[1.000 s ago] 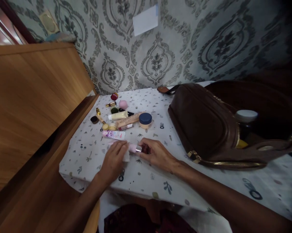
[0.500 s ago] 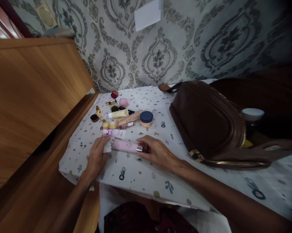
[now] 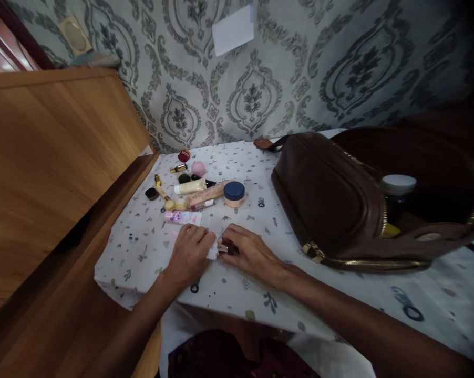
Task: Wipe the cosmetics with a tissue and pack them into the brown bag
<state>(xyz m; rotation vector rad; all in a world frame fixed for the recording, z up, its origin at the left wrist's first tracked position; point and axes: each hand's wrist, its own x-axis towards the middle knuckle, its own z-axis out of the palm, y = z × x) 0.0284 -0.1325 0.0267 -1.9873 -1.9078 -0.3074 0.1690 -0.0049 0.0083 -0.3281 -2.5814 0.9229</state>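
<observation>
My left hand (image 3: pixel 189 254) lies over a pink tube and presses a small white wipe (image 3: pixel 212 253) against it, hiding nearly all of the tube. My right hand (image 3: pixel 248 253) pinches the tube's silver collar and dark cap (image 3: pixel 226 249). Both hands rest on a white, leaf-printed cloth (image 3: pixel 237 283) near the table's front edge. Just beyond my left hand lies a small pink and white tube (image 3: pixel 183 217).
A cluster of cosmetics lies further back: a blue-lidded jar (image 3: pixel 234 193), a cream tube (image 3: pixel 190 186), a pink sponge (image 3: pixel 198 168), a red pot (image 3: pixel 184 156). An open brown bag (image 3: pixel 331 199) with a white-capped bottle (image 3: pixel 398 190) fills the right. A wooden cabinet (image 3: pixel 51 168) stands left.
My left hand slid out along the pink tube to its left end, then came back right to the cap end, covering the tube again. My right hand kept its hold on the cap.
</observation>
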